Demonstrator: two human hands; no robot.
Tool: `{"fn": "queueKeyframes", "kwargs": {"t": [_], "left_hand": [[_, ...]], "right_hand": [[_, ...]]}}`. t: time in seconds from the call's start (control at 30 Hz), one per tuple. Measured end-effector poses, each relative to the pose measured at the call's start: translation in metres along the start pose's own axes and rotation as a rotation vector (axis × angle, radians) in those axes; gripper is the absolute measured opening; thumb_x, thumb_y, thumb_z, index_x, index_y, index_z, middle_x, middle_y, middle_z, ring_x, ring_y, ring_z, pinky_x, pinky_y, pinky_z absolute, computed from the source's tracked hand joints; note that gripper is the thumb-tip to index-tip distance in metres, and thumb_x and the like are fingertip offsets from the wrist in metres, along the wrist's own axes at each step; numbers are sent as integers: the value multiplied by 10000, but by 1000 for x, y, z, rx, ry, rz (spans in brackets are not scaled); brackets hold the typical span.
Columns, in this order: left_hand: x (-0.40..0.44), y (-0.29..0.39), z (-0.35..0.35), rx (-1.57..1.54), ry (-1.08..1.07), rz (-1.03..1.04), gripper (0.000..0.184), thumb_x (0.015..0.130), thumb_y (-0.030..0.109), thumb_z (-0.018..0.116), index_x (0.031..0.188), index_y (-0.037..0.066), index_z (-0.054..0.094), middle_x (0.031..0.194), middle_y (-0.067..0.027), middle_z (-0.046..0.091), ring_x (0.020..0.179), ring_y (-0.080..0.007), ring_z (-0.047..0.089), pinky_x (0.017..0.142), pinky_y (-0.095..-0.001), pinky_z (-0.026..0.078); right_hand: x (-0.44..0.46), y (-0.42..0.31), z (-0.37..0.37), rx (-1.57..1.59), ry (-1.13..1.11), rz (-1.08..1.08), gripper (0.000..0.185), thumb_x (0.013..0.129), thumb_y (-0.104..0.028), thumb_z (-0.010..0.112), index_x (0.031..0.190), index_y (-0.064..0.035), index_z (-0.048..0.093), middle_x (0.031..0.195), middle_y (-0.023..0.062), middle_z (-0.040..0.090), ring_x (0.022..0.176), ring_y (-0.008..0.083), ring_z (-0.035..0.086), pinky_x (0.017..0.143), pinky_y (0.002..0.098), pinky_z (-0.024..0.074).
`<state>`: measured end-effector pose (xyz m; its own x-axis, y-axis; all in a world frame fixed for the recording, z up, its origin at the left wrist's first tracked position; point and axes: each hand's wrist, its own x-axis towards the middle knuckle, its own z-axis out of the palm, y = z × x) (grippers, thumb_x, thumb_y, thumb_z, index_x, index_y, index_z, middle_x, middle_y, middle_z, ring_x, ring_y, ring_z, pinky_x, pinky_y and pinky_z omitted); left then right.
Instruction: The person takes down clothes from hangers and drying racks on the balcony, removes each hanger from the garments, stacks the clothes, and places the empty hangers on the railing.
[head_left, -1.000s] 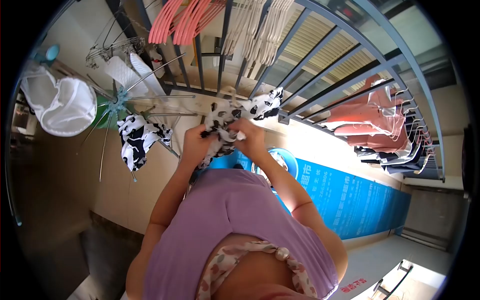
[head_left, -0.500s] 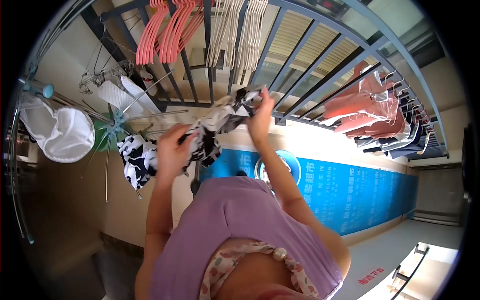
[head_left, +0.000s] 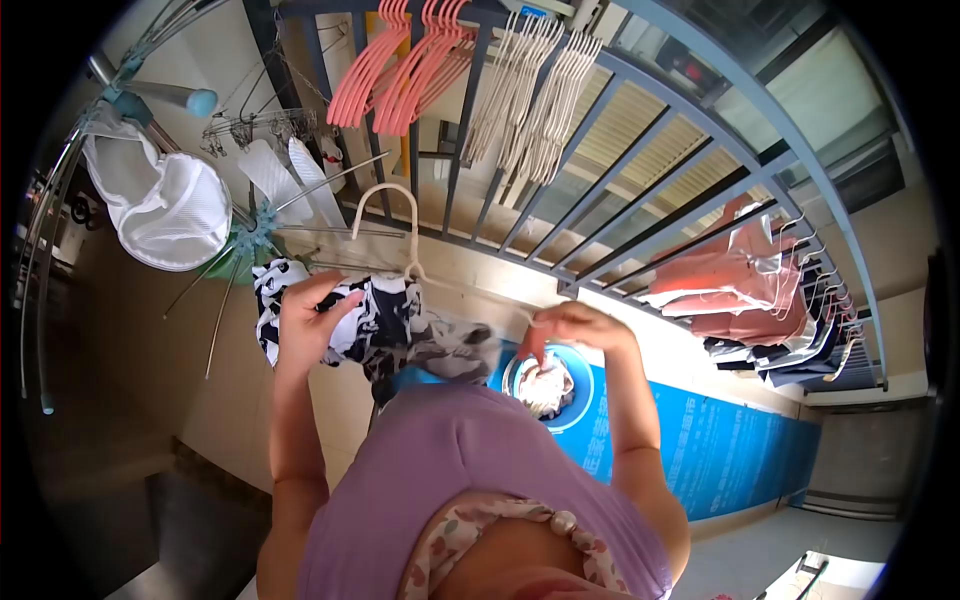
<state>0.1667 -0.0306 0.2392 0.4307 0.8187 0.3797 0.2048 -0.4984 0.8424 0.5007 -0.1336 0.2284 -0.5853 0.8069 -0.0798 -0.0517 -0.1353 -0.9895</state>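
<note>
A black-and-white patterned garment (head_left: 382,318) hangs in front of me, its right part blurred by motion. My left hand (head_left: 312,312) is closed on its left part, thumb toward the middle. A cream hanger (head_left: 417,268) rises out of the cloth, its hook pointing up and its right arm bare of fabric. At the tip of that bare arm, my right hand (head_left: 578,328) has its fingers bent and pinched together. The left arm of the hanger is hidden by the garment and hand.
Pink hangers (head_left: 405,75) and cream hangers (head_left: 530,90) hang on the grey railing (head_left: 640,150). Pink clothes (head_left: 740,270) hang at right. A blue basin (head_left: 583,395) with laundry stands below. At left, a metal rack (head_left: 255,235) spreads its rods near a white mesh bag (head_left: 180,220).
My right hand has moved down and right, from the garment to the hanger's end. The hanger's hook has come into sight, and the garment's right part has dropped. The view has shifted.
</note>
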Motion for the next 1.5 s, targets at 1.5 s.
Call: {"fn": "queueKeyframes", "kwargs": {"t": [1.5], "left_hand": [[-60,-63,-75,-466,-186,141,205,718,40,593,893,-55,544,937,-149,552,836,-268,543,733,-290,408]], "right_hand": [[282,-11,-149,-1200,1488,189,219,720,-116,436,753,-4,622,834,249,593,828,369,583,748,409,464]]}}
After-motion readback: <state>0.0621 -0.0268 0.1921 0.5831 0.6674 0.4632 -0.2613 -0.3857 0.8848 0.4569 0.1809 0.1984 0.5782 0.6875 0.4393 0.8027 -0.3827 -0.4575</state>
